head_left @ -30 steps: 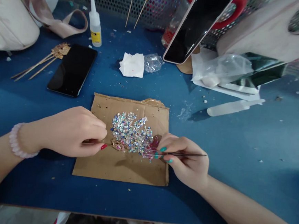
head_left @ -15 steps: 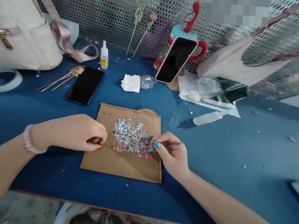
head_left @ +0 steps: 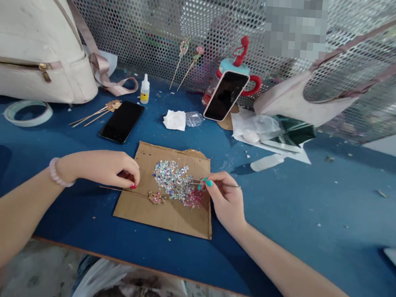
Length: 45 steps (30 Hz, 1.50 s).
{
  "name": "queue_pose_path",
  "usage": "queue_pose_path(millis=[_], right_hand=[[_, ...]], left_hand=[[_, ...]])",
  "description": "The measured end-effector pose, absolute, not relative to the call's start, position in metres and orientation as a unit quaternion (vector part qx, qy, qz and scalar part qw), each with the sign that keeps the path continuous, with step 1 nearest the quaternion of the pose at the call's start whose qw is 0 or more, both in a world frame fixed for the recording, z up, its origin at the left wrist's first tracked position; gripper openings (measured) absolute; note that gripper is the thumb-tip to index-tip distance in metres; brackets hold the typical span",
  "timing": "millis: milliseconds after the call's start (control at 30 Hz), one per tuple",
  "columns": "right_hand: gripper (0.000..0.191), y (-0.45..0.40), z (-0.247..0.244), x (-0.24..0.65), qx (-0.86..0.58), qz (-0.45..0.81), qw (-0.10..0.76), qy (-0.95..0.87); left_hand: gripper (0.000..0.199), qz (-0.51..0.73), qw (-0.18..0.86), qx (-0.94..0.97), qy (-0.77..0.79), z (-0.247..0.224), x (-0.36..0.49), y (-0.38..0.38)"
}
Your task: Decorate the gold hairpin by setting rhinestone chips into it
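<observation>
A piece of brown cardboard lies on the blue table and carries a heap of small shiny rhinestones. My left hand pinches a thin gold hairpin stick, whose ornate gold head rests on the cardboard beside the stones. My right hand grips slim metal tweezers, their tips pointing left into the right edge of the heap.
A black phone lies flat behind the cardboard; a second phone leans on a red-handled cup. Also about: glue bottle, more gold sticks, tape roll, white bag, tissue, plastic wrappings, mesh wall.
The head has pulled back and tilted up, so more of the table and mesh wall shows. Both hands stay at the cardboard, holding the stick and tweezers.
</observation>
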State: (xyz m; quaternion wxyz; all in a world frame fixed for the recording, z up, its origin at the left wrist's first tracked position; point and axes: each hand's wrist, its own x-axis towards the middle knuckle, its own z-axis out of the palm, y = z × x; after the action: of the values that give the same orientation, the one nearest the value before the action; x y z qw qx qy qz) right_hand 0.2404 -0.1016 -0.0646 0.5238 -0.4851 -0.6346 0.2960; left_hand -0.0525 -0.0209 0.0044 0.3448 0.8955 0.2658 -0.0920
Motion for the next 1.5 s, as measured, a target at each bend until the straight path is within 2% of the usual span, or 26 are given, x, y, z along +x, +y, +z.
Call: queue_pose_path(millis=[167, 300, 400, 433, 500, 567, 700, 1000, 1200, 1500], right_hand=[[0.021, -0.098, -0.063, 0.241, -0.46, 0.252, 0.518, -0.675], [0.025, -0.093, -0.063, 0.251, -0.412, 0.212, 0.474, -0.749], [0.026, -0.088, -0.062, 0.261, -0.353, 0.179, 0.418, -0.818], [0.033, -0.087, -0.061, 0.264, -0.329, 0.172, 0.398, -0.839], [0.058, -0.09, -0.059, 0.265, -0.285, 0.162, 0.354, -0.876], [0.069, -0.096, -0.058, 0.262, -0.233, 0.118, 0.282, -0.923], [0.064, -0.105, -0.06, 0.253, -0.212, 0.058, 0.196, -0.956], [0.055, -0.092, -0.065, 0.256, -0.304, 0.082, 0.192, -0.93], [0.051, -0.072, -0.067, 0.263, -0.355, 0.082, 0.21, -0.907], [0.044, -0.043, -0.069, 0.276, -0.401, 0.077, 0.237, -0.881]], left_hand=[[0.021, -0.094, 0.328, 0.886, 0.315, 0.006, -0.067, -0.012], [0.017, -0.102, 0.324, 0.877, 0.339, 0.007, -0.074, -0.008], [0.014, -0.112, 0.327, 0.872, 0.347, 0.007, -0.078, -0.005], [0.014, -0.114, 0.329, 0.87, 0.349, 0.007, -0.078, -0.004], [0.016, -0.114, 0.331, 0.868, 0.352, 0.008, -0.077, -0.003], [0.02, -0.108, 0.33, 0.867, 0.356, 0.008, -0.076, -0.004], [0.024, -0.087, 0.326, 0.87, 0.36, 0.007, -0.071, -0.007], [0.023, -0.033, 0.291, 0.881, 0.37, 0.001, -0.063, 0.002], [0.027, -0.046, 0.266, 0.879, 0.394, -0.003, -0.053, 0.021], [0.031, -0.042, 0.158, 0.903, 0.398, -0.002, -0.037, 0.042]])
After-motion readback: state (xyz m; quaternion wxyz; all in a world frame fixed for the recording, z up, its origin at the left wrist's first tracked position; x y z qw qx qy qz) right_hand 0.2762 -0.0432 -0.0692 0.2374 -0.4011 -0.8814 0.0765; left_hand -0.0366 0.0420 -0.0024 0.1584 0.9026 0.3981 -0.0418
